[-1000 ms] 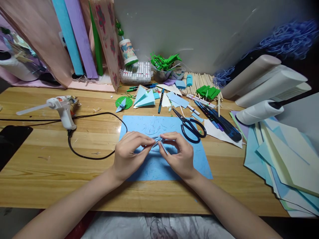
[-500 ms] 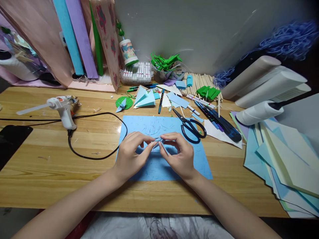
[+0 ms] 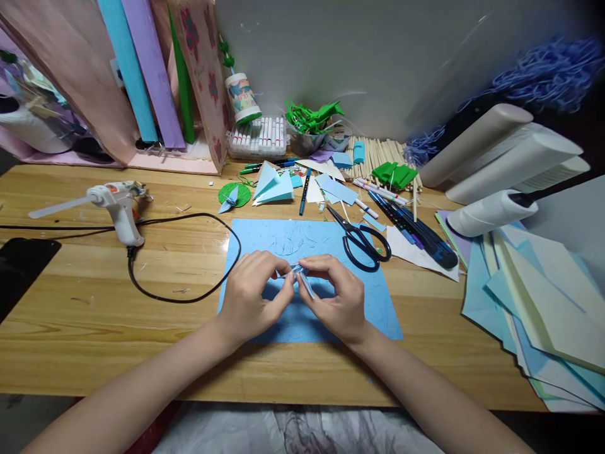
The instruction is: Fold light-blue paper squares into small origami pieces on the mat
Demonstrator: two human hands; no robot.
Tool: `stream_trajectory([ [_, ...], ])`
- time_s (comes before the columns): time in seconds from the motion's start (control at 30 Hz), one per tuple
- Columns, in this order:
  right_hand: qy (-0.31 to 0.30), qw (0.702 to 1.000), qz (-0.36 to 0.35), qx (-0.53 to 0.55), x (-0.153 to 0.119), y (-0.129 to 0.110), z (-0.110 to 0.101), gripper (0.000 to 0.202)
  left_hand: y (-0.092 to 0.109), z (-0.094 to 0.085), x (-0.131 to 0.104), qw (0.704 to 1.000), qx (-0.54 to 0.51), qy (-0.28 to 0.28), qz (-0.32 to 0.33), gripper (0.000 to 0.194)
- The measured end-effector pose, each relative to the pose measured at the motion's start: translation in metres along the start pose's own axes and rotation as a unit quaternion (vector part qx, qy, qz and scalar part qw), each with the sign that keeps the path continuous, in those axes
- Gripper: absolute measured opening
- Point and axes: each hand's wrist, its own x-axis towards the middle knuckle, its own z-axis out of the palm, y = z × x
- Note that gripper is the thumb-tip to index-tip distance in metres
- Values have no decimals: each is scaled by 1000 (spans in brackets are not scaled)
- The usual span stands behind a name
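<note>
Between my two hands is a small folded piece of light blue paper [image 3: 299,270], largely covered by the fingers. My left hand [image 3: 255,291] pinches its left part between thumb and fingertips. On the other side, my right hand [image 3: 333,291] grips the paper with thumb and forefinger, and a pointed flap sticks out by the thumb. Both hands are held over a blue sheet [image 3: 378,309] that lies on the wooden table. Black-handled scissors [image 3: 362,243] rest on the sheet's upper right, their blades partly open. Beyond the sheet, a small folded blue paper crane [image 3: 230,199] sits on a green disc [image 3: 242,194].
A glue gun [image 3: 118,211] stands at the left, its black cable looping to the sheet. Folded papers [image 3: 276,187], pens [image 3: 305,191] and wooden sticks [image 3: 378,157] lie along the back. Stacked coloured paper [image 3: 543,302] and white rolls [image 3: 491,211] fill the right side.
My left fingers have shifted slightly on the folded paper, and its flap by my right thumb has turned a little. The other things stay in place.
</note>
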Motion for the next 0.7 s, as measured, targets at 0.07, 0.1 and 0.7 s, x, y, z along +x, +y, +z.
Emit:
stream_trajectory([
  [0.07,-10,1000,-9,-7,1,1,-1,33,-1,1,1,1000,6,-18,-8,4],
  [0.1,-16,1000,-16,-10,1,2,-2,33,-2,1,1,1000,7,-22,-12,4],
  [0.7,14,998,38,-41,5,4,-1,23,-4,2,-1,1000,-1,-9,-28,9],
])
